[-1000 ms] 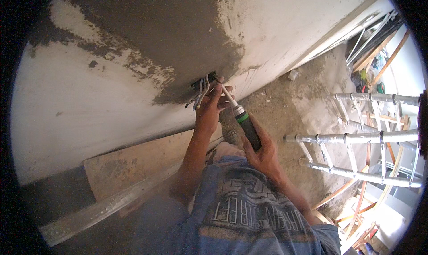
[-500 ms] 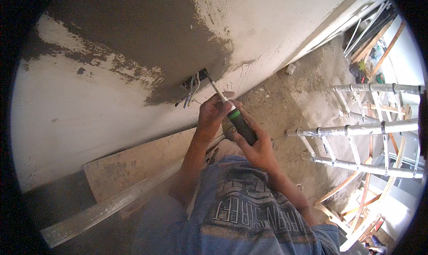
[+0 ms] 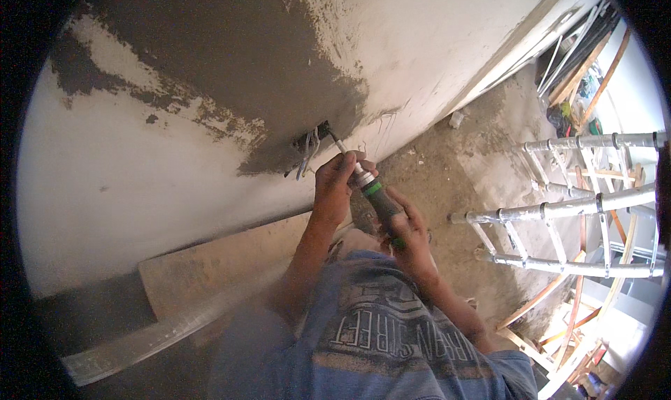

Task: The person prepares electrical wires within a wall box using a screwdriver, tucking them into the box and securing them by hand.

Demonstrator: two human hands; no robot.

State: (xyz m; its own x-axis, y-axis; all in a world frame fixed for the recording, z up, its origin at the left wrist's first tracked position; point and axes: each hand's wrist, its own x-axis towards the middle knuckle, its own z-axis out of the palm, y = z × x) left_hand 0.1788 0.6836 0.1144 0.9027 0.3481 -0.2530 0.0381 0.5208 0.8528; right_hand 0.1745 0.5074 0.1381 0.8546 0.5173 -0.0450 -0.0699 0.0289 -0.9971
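Note:
A screwdriver [image 3: 378,198] with a dark handle, a green band and a pale shaft slants up toward the wall. My left hand [image 3: 334,190] is closed, thumb and fingers pinching its shaft near the front. Around the rear of the handle, my right hand [image 3: 412,240] is wrapped, slightly blurred. The shaft's tip reaches the right edge of a dark wall box [image 3: 323,129]; the exact contact point is too small to make out. Several loose wires [image 3: 305,159] hang out of this box, just left of the shaft.
Dark, damp-looking plaster [image 3: 203,43] covers part of the pale wall [image 3: 133,190] around the box. Below the wall lie a board [image 3: 217,260] and a long metal bar [image 3: 140,351]. A metal ladder [image 3: 559,208] stands at right over the dirty floor [image 3: 433,162], with wooden pieces [image 3: 538,302] beyond.
My right hand has slid back along the handle toward its end and turned. My left hand still pinches the shaft, with its fingers curled more tightly. The whole view has shifted slightly.

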